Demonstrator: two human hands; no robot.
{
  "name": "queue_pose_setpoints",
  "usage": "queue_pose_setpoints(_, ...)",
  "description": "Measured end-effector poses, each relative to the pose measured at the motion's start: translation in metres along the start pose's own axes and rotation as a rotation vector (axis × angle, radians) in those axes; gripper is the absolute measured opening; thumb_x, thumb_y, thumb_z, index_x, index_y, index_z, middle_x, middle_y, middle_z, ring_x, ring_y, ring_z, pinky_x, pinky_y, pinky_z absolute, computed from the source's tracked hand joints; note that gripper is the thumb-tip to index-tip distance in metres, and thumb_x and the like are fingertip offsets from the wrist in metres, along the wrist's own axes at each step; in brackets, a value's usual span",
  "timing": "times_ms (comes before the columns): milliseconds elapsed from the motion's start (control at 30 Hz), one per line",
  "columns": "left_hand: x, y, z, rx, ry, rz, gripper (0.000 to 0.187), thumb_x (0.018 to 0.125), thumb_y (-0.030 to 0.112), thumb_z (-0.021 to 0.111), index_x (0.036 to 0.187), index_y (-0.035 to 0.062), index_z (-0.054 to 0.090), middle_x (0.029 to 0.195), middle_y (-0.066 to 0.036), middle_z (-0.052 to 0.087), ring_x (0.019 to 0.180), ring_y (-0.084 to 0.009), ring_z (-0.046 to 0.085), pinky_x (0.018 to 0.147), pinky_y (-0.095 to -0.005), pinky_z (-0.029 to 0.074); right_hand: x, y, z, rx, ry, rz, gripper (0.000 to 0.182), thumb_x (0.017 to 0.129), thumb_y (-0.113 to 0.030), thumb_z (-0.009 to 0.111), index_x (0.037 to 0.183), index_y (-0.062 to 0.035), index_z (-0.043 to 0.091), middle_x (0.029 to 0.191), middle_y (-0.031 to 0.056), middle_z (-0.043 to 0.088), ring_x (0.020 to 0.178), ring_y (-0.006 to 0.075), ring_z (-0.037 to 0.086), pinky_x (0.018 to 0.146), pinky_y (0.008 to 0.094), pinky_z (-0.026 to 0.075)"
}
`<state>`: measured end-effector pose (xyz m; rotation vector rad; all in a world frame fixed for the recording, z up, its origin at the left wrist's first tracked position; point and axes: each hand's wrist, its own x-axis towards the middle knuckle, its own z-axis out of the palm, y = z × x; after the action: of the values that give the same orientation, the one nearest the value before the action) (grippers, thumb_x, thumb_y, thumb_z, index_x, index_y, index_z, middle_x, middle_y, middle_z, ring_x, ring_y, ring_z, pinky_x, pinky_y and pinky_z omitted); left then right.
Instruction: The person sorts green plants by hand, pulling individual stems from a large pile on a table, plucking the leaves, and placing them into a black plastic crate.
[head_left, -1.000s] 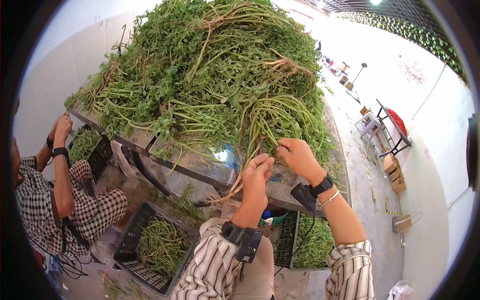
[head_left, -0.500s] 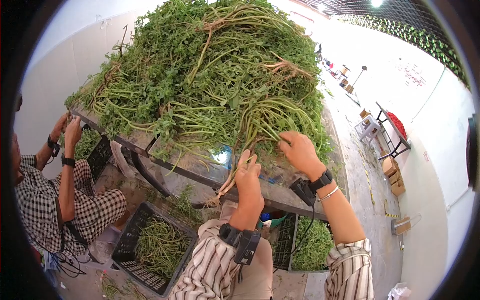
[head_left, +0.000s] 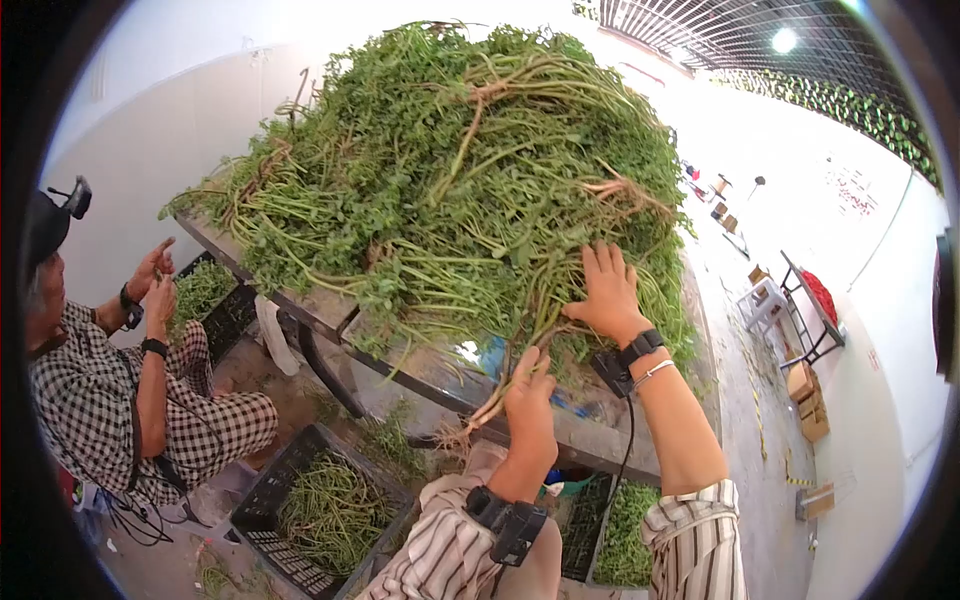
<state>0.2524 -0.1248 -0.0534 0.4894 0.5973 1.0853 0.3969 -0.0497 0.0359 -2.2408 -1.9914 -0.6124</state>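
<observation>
A large heap of leafy green plants (head_left: pixel 420 190) covers most of the table (head_left: pixel 440 385). My left hand (head_left: pixel 530 400) is closed round the lower stems of a rooted plant bunch (head_left: pixel 490 405) at the table's front edge. Pale roots stick out below that hand, to its left, and the leafy ends run up into the heap. Fingers stretched out and apart, my right hand (head_left: pixel 608 295) lies over the stems at the heap's right front, just above my left hand.
A black crate of cut stems (head_left: pixel 335 510) stands on the floor at lower left. Another crate of greens (head_left: pixel 630 535) sits below the table, beside my right arm. At left, a person in checked clothes (head_left: pixel 120 400) sits with both hands raised. Cardboard boxes (head_left: pixel 808 400) line the right wall.
My right hand has gone from bent fingers at the stems to lying spread on the greens. My left hand keeps hold of the bunch. The whole view has shifted slightly.
</observation>
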Motion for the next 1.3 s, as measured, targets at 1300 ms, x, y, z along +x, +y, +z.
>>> queue_pose_setpoints(1300, 0.003, 0.039, -0.014, -0.246, 0.093, 0.103, 0.05, 0.085, 0.001, 0.038, 0.134, 0.003, 0.028, 0.115, -0.019, 0.047, 0.111, -0.0357, 0.048, 0.091, -0.0421, 0.047, -0.15, 0.007, -0.019, 0.318, 0.11, -0.398, 0.025, 0.068, -0.003, 0.062, 0.088, -0.0075, 0.048, 0.078, 0.0075, 0.049, 0.077, 0.025, 0.046, 0.069, 0.0352, 0.034)
